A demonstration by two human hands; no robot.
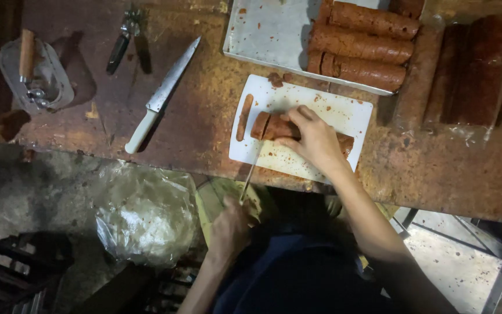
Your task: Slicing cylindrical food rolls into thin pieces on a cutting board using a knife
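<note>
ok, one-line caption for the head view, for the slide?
Right hand steadies a brown log on a white cutting board while the left hand draws a thin knife through it.

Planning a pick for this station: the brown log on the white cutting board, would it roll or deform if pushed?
The brown log is round, so it may roll if nudged sideways; the right hand is pressing it down. The thin knife in the left hand cuts into it, which suggests soft but shape-holding material. Smears on the cutting board hint at a sticky surface.
</note>
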